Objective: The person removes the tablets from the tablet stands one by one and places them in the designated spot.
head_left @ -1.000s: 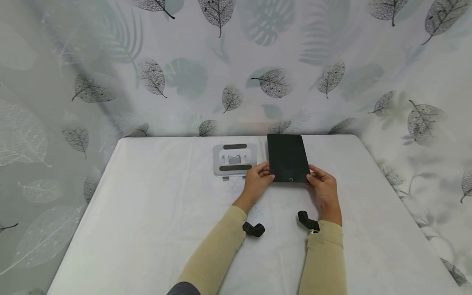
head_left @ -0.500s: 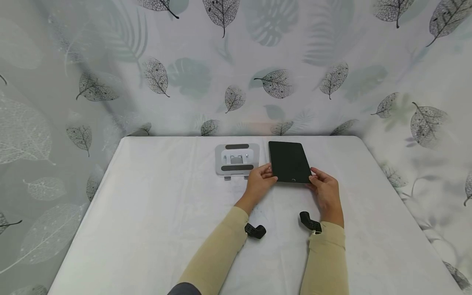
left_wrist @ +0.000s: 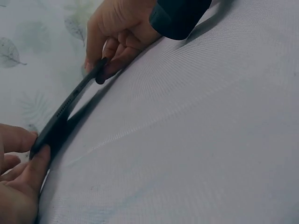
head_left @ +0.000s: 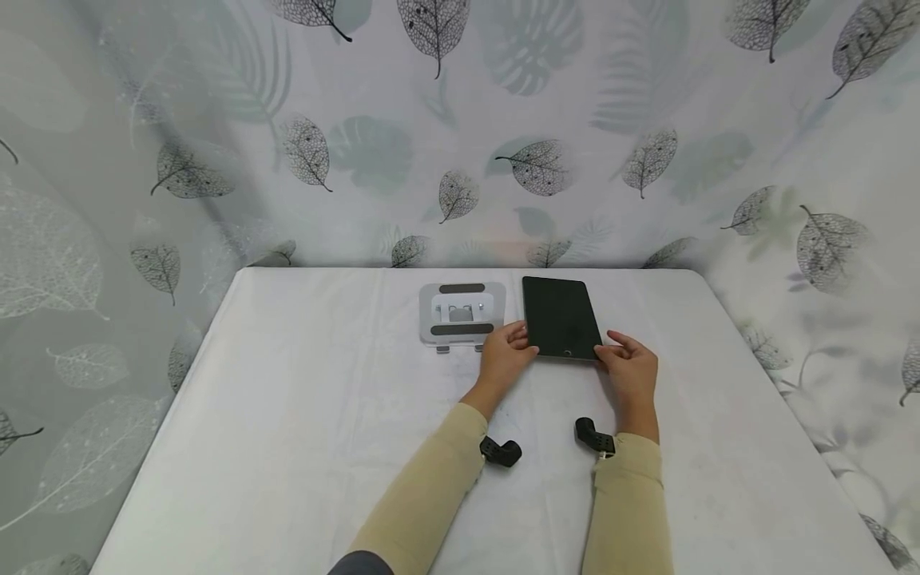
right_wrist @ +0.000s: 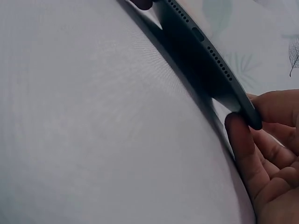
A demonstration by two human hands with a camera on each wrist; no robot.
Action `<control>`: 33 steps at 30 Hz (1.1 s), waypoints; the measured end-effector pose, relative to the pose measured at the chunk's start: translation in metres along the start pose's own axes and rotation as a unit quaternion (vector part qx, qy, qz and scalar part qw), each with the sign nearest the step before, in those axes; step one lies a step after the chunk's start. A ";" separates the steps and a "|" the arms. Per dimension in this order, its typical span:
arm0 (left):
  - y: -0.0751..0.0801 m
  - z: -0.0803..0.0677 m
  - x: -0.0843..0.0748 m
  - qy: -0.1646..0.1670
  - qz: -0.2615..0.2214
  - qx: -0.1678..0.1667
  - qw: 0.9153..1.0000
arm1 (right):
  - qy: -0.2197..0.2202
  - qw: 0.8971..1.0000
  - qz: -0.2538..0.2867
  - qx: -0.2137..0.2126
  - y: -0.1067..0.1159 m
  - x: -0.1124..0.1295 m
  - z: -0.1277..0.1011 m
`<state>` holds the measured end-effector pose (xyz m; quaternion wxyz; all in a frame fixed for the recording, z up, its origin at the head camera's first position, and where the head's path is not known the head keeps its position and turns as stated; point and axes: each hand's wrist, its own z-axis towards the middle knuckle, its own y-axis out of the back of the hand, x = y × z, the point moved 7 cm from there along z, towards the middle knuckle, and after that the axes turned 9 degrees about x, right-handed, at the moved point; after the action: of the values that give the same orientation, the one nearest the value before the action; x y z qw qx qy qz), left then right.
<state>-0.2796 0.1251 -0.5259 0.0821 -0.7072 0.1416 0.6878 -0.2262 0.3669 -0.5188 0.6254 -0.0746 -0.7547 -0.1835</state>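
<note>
A black tablet (head_left: 562, 315), its dark screen up and round home button toward me, is at the back of the table, right of centre. My left hand (head_left: 501, 357) pinches its near left corner, while my right hand (head_left: 632, 374) pinches the near right corner between thumb and fingers. In the right wrist view the tablet's near edge (right_wrist: 212, 51), with its port and speaker holes, is raised over the cloth, and a dark shadow lies beneath. Just left of the tablet lies a grey tablet stand (head_left: 462, 313), folded flat, with dark pads; my left fingers overlap its lower right corner.
White cloth covers the table (head_left: 323, 415). Behind and at both sides hangs a leaf-patterned curtain (head_left: 374, 184). Black wrist cameras (head_left: 501, 453) stick out from both sleeves over the cloth.
The tablet's far edge has come down toward the table, so it lies flatter. Most recently my right hand has shifted slightly left with the tablet's corner. The stand stays put.
</note>
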 end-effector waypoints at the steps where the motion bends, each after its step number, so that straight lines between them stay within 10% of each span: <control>1: 0.000 0.000 -0.001 0.001 0.005 -0.004 1.000 | 0.006 1.000 -0.017 -0.008 0.001 0.000 0.000; 20: -0.010 -0.009 -0.009 -0.043 0.078 -0.089 0.992 | 0.056 0.982 -0.165 -0.074 0.003 0.000 0.002; 33: -0.009 -0.010 -0.009 -0.021 0.105 -0.070 0.992 | 0.058 0.976 -0.185 -0.098 0.003 0.003 -0.001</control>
<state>-0.2678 0.1312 -0.5172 -0.0374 -0.6777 0.1642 0.7158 -0.2249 0.3688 -0.5148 0.6131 0.0164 -0.6959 -0.3735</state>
